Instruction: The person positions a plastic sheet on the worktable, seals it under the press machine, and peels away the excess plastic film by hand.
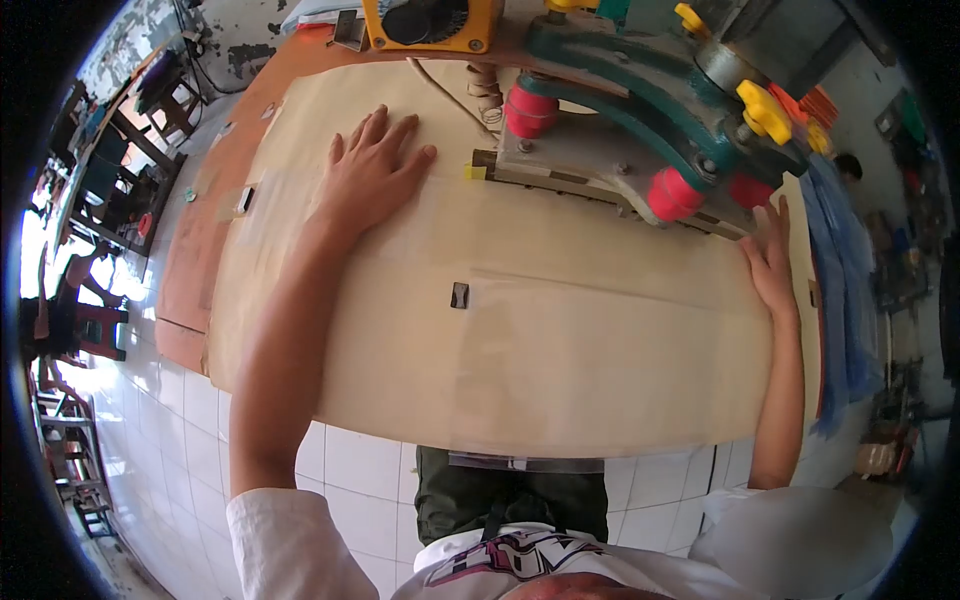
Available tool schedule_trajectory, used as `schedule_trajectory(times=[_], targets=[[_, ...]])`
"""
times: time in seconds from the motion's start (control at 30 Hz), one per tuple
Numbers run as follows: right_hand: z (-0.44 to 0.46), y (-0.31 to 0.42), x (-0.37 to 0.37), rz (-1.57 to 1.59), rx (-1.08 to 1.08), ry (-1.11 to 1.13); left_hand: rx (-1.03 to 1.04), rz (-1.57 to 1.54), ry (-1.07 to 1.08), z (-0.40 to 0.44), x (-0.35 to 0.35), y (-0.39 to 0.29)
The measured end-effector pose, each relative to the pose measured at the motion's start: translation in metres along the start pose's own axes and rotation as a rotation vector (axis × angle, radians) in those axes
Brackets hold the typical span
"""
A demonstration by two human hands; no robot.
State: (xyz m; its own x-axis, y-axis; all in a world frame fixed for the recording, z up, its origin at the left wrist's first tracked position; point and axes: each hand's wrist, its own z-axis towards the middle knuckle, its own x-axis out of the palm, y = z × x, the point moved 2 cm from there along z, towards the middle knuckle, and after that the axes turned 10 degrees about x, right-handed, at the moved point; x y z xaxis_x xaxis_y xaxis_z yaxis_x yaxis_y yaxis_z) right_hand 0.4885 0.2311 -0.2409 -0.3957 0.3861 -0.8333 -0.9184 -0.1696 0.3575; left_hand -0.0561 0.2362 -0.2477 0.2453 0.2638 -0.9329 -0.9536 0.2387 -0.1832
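Left hand (376,178) upper left, right hand (771,268) at right, lie open-fingered; a dropping press (590,158) could pinch the right.

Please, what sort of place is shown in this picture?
Probably a small workshop: a green machine with yellow knobs reaches over the worktable, thin clear plastic lies there, and bluish sheeting is at the right.

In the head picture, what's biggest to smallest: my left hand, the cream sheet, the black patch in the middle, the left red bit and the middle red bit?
1. Cream sheet
2. Left hand
3. Left red bit and middle red bit: too alike to rank
4. Black patch
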Motion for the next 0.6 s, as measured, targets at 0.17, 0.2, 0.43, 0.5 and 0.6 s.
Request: schedule_trajectory(times=[0.17,0.2,0.43,0.5,0.6], targets=[[0.0,-0.018,0.001,0.061,0.062,0.044,-0.006,-0.046,-0.033,0.001,0.0,0.002],[0.001,-0.021,0.003,0.047,0.138,0.212,0.009,-0.056,-0.073,0.002,0.0,0.002],[-0.001,-0.016,0.004,0.062,0.064,0.076,-0.022,-0.147,-0.101,0.002,-0.001,0.005],[-0.004,0.009,-0.005,-0.211,-0.074,-0.117,0.0,0.023,-0.054,0.002,0.008,0.009],[-0.004,0.005,-0.005,-0.283,-0.04,-0.061,0.008,0.044,-0.117,0.001,0.012,0.01]])
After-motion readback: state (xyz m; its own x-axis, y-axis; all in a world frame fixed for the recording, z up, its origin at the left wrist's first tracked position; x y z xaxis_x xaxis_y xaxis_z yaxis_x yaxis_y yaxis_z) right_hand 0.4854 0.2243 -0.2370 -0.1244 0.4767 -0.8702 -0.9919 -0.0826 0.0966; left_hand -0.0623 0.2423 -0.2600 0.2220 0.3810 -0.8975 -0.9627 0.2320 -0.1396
